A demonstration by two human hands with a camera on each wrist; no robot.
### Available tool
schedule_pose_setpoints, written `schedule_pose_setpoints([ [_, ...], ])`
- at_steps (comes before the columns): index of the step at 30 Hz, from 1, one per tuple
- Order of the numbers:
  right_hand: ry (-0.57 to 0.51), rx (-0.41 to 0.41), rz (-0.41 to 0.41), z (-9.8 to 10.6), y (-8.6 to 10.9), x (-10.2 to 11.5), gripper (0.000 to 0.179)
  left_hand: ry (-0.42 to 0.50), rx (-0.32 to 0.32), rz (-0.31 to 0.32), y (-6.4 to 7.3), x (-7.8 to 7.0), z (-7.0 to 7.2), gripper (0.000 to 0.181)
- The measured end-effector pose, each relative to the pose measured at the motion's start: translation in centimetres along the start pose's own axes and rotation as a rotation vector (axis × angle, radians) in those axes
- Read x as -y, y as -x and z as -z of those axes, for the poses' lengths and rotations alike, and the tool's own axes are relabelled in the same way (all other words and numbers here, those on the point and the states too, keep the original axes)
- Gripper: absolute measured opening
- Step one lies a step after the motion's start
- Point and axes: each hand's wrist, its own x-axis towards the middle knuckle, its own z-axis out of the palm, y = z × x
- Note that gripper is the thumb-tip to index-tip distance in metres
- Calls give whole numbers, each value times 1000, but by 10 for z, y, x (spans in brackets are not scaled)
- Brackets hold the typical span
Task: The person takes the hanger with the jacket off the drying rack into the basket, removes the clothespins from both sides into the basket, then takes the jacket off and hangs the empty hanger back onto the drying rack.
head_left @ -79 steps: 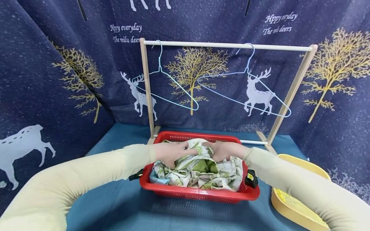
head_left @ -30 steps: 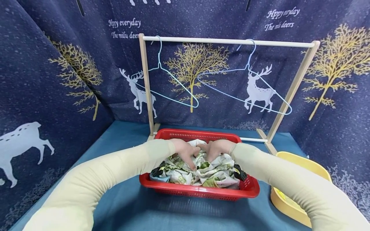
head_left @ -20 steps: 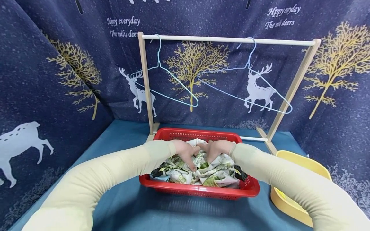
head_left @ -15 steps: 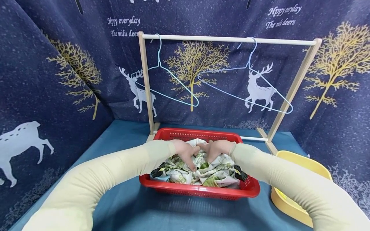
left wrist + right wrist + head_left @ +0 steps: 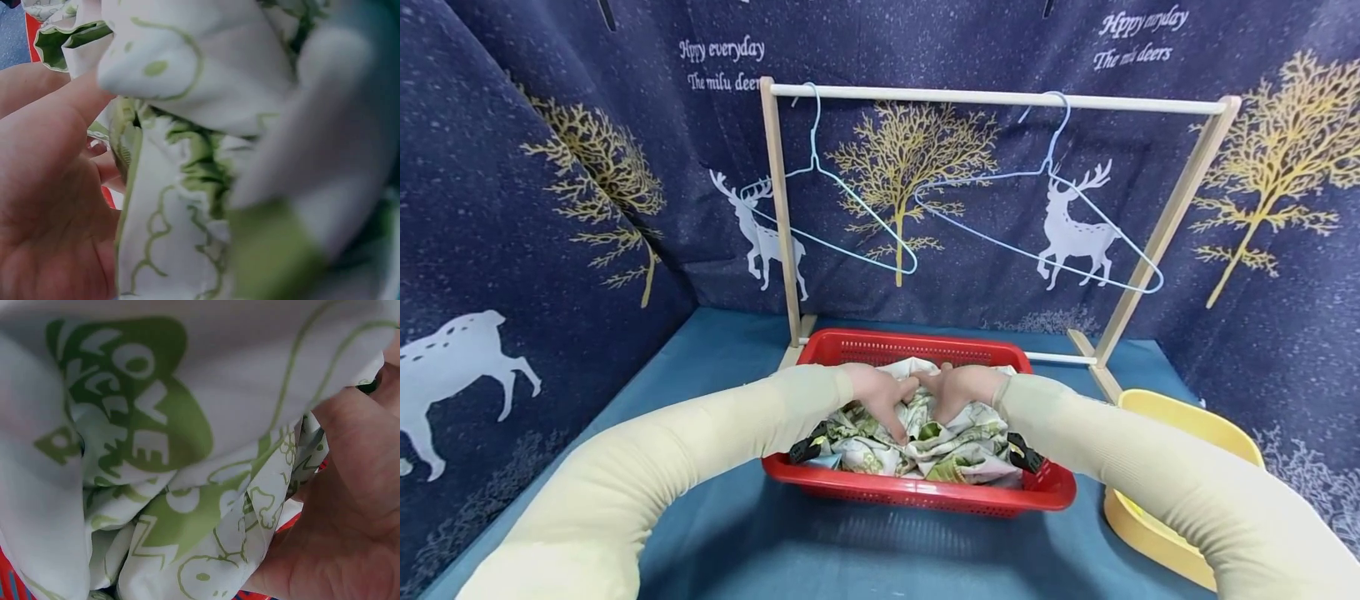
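Note:
In the head view, a red plastic basket [image 5: 917, 490] holds a crumpled white garment [image 5: 958, 454] with green print and green trim. My left hand [image 5: 880, 395] and right hand [image 5: 961, 390] reach into it from either side, their fingertips almost meeting over the middle. The left wrist view has the left hand [image 5: 53, 200] gripping folds of the cloth [image 5: 169, 219], thumb in front and fingers partly hidden behind. Lettering and cartoon figures show on the cloth [image 5: 206, 512] in the right wrist view, where the right hand [image 5: 350, 494] holds its edge between thumb and fingers.
Behind the basket stands a wooden rack [image 5: 1000, 97] with a left blue hanger [image 5: 850, 258] and a right blue hanger [image 5: 1000, 242] on its bar. To the right is a yellow tub [image 5: 1157, 533], partly behind the right sleeve. A blue cloth covers the table [image 5: 880, 550].
Both hands have drawn closer together over the garment since the earliest frame, the left going right and the right slightly left. Over the last second they hold still while the head view tilts slightly.

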Motion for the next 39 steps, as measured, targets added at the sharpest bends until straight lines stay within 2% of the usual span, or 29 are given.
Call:
schedule_pose_setpoints([
  [4, 0, -8, -4, 2, 1, -1, 84, 12, 0, 13, 1, 2, 1, 77],
  [7, -16, -10, 18, 3, 1, -3, 81, 7, 28, -3, 3, 3, 6, 80],
  [10, -38, -14, 71, 6, 4, -7, 78, -13, 79, -23, 8, 7, 14, 80],
  [14, -57, -31, 147, 13, 15, -15, 77, -64, 93, -19, 17, 11, 29, 70],
  [17, -58, -43, 192, 22, 25, -21, 80, -102, 67, 0, 25, 11, 39, 63],
  [20, -54, -63, 225, 32, 36, -24, 85, -115, 50, 14, 31, 10, 47, 64],
  [23, -60, -94, 245, 44, 47, -25, 87, -86, 18, 24, 37, 10, 53, 65],
  [26, -60, -128, 263, 53, 57, -25, 85, -53, -42, 20, 41, 13, 56, 62],
  [29, -64, -126, 257, 54, 63, -25, 84, -31, -98, 5, 43, 18, 55, 59],
  [31, -74, -118, 246, 50, 65, -27, 86, -8, -113, 14, 44, 21, 51, 61],
  [35, -85, -124, 229, 37, 68, -32, 89, 28, -100, 38, 47, 26, 39, 72],
  [39, -125, -151, 253, 23, 69, -36, 85, 54, -78, 30, 49, 27, 27, 85],
])
